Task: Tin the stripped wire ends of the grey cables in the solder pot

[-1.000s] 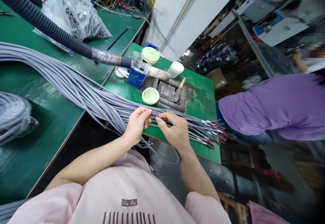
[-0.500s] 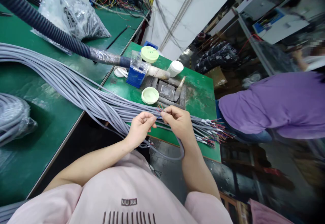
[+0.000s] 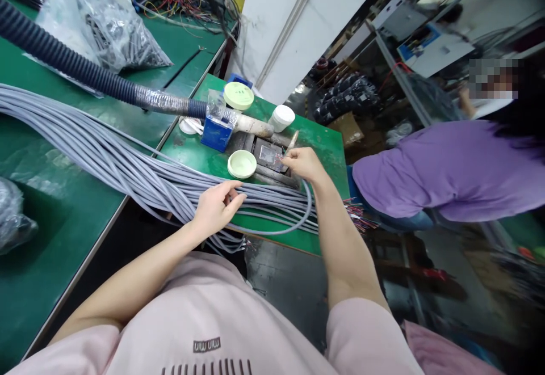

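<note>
My right hand (image 3: pixel 301 163) is closed in a pinch on the end of one grey cable (image 3: pixel 303 216), holding its tip over the small square metal pot (image 3: pixel 269 154) set in the green table (image 3: pixel 327 142). The cable loops back under my wrist. My left hand (image 3: pixel 216 205) rests on the thick bundle of grey cables (image 3: pixel 128 165), fingers loosely curled on top of it. The bundle's stripped coloured wire ends (image 3: pixel 360 219) stick out past the table's right edge.
A blue corrugated hose (image 3: pixel 63 63) ends near the pot, beside a blue box (image 3: pixel 217 131), pale green lids (image 3: pixel 241 164), a white jar (image 3: pixel 281 117) and a brush (image 3: pixel 292 140). A bag of parts (image 3: pixel 106 29) lies on the far bench. A person in purple (image 3: pixel 447 171) bends at right.
My right hand has moved forward from the bundle to the metal pot, carrying one cable's end. My left hand let go of the wires and settled on the bundle.
</note>
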{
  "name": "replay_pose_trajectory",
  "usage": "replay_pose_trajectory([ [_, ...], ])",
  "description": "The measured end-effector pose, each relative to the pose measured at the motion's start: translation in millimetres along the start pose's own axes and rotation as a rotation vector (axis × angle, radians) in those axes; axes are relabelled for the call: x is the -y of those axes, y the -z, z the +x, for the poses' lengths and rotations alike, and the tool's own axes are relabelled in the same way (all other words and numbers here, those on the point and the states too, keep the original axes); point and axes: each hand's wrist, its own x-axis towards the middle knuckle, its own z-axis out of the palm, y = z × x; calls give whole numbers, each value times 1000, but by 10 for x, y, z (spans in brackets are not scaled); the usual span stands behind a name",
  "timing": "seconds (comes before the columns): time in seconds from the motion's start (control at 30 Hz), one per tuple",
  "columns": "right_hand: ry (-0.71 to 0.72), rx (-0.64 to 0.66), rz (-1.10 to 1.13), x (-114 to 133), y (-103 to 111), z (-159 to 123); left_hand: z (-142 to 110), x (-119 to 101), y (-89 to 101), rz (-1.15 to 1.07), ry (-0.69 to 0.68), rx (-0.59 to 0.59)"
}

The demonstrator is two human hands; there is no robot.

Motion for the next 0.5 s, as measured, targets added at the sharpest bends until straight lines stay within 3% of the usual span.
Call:
replay_pose_trajectory([
  [0.23,-25,132,-134,-54,-55,319,10,-14,6,130,-57,22],
  [0.5,-37,196,-304,2,-99,466,-3,15,3,273,-147,36],
])
